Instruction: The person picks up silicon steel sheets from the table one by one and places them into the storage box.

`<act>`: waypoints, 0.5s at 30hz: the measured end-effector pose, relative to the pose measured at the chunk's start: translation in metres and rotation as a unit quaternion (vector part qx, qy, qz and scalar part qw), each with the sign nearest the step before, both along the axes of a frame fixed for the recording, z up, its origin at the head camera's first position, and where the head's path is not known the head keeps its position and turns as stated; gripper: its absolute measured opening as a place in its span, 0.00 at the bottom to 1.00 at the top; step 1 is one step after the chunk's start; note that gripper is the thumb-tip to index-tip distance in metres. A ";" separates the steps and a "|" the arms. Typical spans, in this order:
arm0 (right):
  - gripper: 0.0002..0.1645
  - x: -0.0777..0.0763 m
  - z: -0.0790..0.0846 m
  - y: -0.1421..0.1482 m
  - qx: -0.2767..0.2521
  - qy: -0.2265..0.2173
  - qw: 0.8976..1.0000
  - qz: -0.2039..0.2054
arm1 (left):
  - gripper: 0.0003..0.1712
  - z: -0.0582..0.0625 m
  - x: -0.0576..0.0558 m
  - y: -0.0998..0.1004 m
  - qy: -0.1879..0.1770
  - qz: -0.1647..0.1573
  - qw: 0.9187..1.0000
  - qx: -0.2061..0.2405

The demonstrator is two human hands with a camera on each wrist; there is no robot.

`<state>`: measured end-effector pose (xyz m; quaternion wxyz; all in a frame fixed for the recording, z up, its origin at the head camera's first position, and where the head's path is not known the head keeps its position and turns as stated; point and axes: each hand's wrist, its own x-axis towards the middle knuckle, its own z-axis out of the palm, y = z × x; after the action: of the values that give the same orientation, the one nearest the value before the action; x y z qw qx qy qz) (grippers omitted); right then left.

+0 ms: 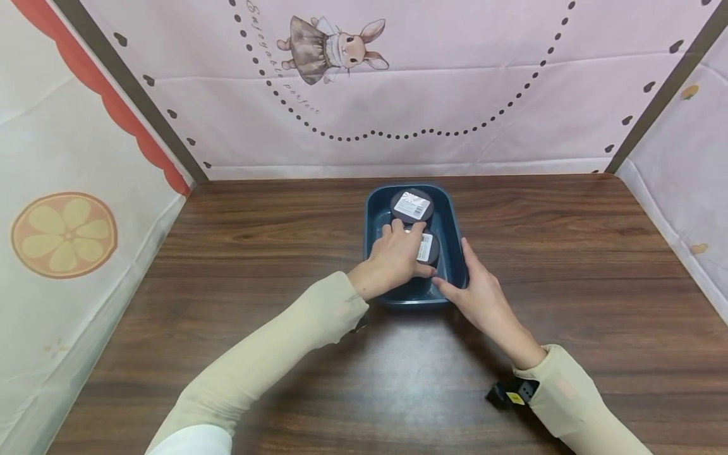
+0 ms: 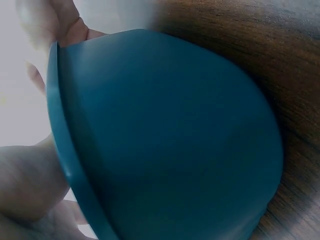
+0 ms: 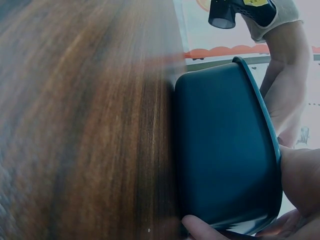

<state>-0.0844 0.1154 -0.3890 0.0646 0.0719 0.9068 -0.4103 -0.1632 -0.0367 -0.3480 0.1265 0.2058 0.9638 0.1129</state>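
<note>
A dark blue rectangular bin (image 1: 453,229) stands on the table with two round, dark lidded containers in it. My left hand (image 1: 392,258) reaches over the bin's left wall and grips the nearer container (image 1: 433,250), fingers across its lid and thumb at its near side. White labels mark both lids; the farther container (image 1: 412,196) sits untouched at the bin's far end. With its thumb over the near right rim and fingers along the outside, my right hand (image 1: 483,297) holds the bin. Both wrist views mostly show the bin's outer wall (image 2: 165,130), hiding the containers.
The brown wood-grain table (image 1: 273,234) extends around the bin on all sides. Printed cloth walls (image 1: 455,76) enclose the table at the back, left and right. A small black camera (image 1: 512,395) is strapped to the right wrist.
</note>
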 end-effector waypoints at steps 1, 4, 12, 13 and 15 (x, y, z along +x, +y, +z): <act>0.58 0.000 0.000 0.000 -0.001 -0.001 1.000 0.000 | 0.54 0.000 0.000 -0.001 0.000 0.000 1.000 0.002; 0.59 0.000 0.001 0.000 0.001 -0.005 1.000 -0.002 | 0.56 0.000 0.000 -0.003 0.002 -0.001 1.000 0.009; 0.59 0.001 0.002 0.002 0.019 -0.003 1.000 0.001 | 0.48 0.006 0.006 -0.022 0.017 0.011 0.996 0.084; 0.59 0.002 0.003 0.002 0.025 -0.003 1.000 0.004 | 0.46 0.008 0.007 -0.027 0.025 0.012 0.995 0.095; 0.59 0.003 0.006 0.004 0.038 -0.002 0.999 0.010 | 0.42 0.013 0.007 -0.039 0.042 0.016 0.992 0.118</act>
<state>-0.0816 0.1194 -0.3835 0.0680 0.0657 0.9224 -0.3744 -0.1558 -0.0754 -0.3352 0.0585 0.2089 0.9512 0.2193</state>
